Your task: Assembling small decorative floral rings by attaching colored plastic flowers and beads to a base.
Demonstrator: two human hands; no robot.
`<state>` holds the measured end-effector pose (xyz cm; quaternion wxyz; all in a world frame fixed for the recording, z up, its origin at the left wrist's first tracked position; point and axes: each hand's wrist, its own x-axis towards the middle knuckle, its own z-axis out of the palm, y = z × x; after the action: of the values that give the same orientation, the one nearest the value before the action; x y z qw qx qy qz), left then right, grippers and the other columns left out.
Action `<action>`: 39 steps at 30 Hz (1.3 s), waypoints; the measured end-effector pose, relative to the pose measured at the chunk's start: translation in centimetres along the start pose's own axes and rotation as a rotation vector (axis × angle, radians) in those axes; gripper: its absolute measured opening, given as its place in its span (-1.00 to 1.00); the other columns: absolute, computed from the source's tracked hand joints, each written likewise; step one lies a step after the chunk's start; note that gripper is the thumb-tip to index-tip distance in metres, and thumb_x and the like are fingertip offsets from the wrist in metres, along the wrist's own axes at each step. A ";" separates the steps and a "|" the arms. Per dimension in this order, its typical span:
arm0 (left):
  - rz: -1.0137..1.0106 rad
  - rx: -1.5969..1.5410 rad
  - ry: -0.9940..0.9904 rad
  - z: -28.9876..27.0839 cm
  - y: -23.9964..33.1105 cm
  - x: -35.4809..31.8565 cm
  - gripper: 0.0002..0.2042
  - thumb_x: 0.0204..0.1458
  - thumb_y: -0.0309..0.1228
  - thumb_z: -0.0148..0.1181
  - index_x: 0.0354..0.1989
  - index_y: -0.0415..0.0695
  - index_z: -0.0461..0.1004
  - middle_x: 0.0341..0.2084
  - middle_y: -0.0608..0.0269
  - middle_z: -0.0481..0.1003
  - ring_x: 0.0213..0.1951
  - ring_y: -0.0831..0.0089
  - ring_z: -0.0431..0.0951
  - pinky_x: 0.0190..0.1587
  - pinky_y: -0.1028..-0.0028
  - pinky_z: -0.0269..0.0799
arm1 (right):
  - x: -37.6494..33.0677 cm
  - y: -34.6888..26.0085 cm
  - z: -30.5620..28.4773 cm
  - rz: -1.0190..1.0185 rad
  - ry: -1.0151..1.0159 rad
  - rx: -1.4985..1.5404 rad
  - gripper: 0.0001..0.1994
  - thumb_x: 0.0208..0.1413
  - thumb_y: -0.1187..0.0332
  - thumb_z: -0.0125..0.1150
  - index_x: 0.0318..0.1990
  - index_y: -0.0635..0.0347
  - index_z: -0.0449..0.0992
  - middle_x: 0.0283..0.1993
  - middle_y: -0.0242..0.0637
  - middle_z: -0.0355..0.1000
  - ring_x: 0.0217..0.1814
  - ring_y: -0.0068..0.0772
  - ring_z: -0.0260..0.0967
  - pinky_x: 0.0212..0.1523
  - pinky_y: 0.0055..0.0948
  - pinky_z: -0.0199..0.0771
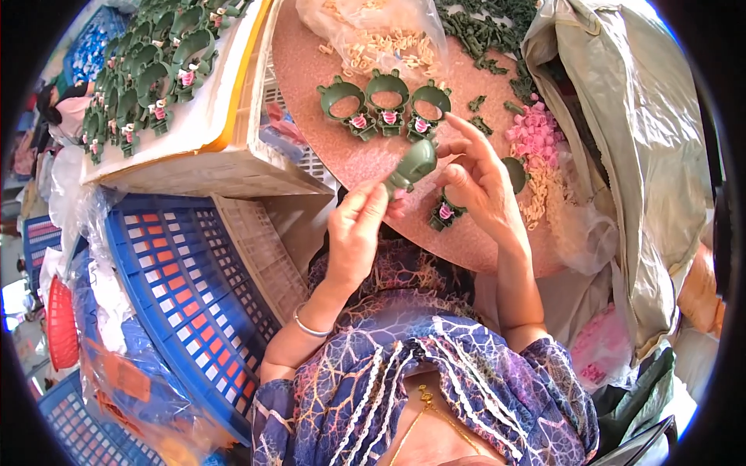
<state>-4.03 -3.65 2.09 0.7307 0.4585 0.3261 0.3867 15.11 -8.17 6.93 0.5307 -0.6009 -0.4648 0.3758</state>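
Observation:
My left hand (353,237) pinches a dark green plastic toy part (416,161) by its lower end, above the round pinkish table. The part is tilted, and some pink shows by my fingertips. Just right of it, my right hand (491,194) is open with its fingers apart, and I see nothing held in it. Beyond my hands lie three green ring-shaped figures (388,97) with small ears and pink-striped pieces at the bottom. Another such green figure (445,211) lies partly hidden under my right hand.
Left of the table, a white foam box (210,167) bears many finished-looking green figures (148,78). A blue basket (186,295) stands below it. Loose pink pieces (535,132), cream pieces (536,198) and dark green pieces (486,31) lie on the table, beside a grey sack (622,116).

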 end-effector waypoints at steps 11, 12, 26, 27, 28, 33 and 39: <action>-0.752 -0.862 0.103 -3.4 -0.9 -1.1 -0.77 0.31 -0.33 0.10 -0.08 -0.26 0.50 -0.18 0.09 0.56 -0.13 0.23 0.60 -0.06 0.33 0.61 | 0.0 1.0 -0.8 -0.087 0.084 -0.097 -0.64 0.22 0.49 0.23 0.17 0.19 0.50 -0.21 -0.37 0.57 -0.25 -0.72 0.41 -0.23 -0.65 0.43; -0.753 -0.861 0.108 -3.4 -0.9 -1.2 -0.77 0.31 -0.33 0.10 -0.08 -0.26 0.50 -0.18 0.09 0.56 -0.13 0.23 0.60 -0.06 0.33 0.61 | 0.0 1.0 -0.9 -0.085 0.082 -0.093 -0.64 0.22 0.49 0.23 0.17 0.19 0.50 -0.21 -0.37 0.57 -0.25 -0.72 0.41 -0.23 -0.65 0.43; -0.517 -0.798 -0.140 -2.7 -0.2 -1.7 -0.80 0.32 -0.37 0.05 -0.02 -0.20 0.49 -0.16 0.06 0.59 -0.13 0.17 0.63 -0.16 0.32 0.64 | -0.6 0.8 -0.3 -0.206 0.007 -0.226 -0.72 0.03 0.55 0.35 -0.06 0.25 0.61 -0.12 -0.25 0.53 -0.19 -0.44 0.50 -0.20 -0.50 0.48; -0.517 -0.799 -0.140 -2.6 -0.1 -1.8 -0.80 0.32 -0.37 0.05 -0.02 -0.20 0.49 -0.16 0.06 0.59 -0.13 0.17 0.63 -0.16 0.32 0.64 | -0.7 0.8 -0.3 -0.214 0.019 -0.250 -0.74 0.02 0.55 0.35 -0.08 0.26 0.62 -0.12 -0.25 0.54 -0.18 -0.43 0.50 -0.19 -0.50 0.49; -0.484 -0.745 -0.159 -2.4 0.1 -1.9 -0.78 0.33 -0.37 0.04 0.00 -0.22 0.49 -0.18 0.10 0.59 -0.16 0.21 0.64 -0.16 0.36 0.63 | -0.6 0.8 -0.3 -0.212 0.018 -0.251 -0.74 0.02 0.55 0.35 -0.08 0.26 0.62 -0.12 -0.25 0.54 -0.18 -0.43 0.50 -0.19 -0.50 0.49; -0.321 -0.633 -0.181 -0.8 0.6 -2.3 -0.75 0.28 -0.48 0.10 0.08 -0.29 0.48 -0.14 0.13 0.57 -0.15 0.28 0.63 -0.11 0.42 0.61 | -0.4 0.3 -0.4 -0.254 -0.024 -0.128 -0.79 0.07 0.61 0.28 -0.12 0.29 0.62 -0.01 -0.22 0.53 -0.04 -0.43 0.50 -0.09 -0.50 0.51; 0.782 0.919 0.036 -1.4 -1.4 -0.6 -0.57 -0.16 -0.75 0.32 -0.04 -0.20 0.61 -0.03 0.13 0.55 -0.07 0.16 0.56 -0.07 0.32 0.52 | -0.8 1.2 0.2 -0.222 0.029 0.013 -0.86 0.17 0.65 0.18 -0.15 0.33 0.60 0.17 -0.11 0.47 0.20 -0.33 0.42 0.18 -0.44 0.39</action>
<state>-5.11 -3.95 0.38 0.2560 0.8066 0.2792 0.4539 14.85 -8.84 5.70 0.5795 -0.5476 -0.5183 0.3092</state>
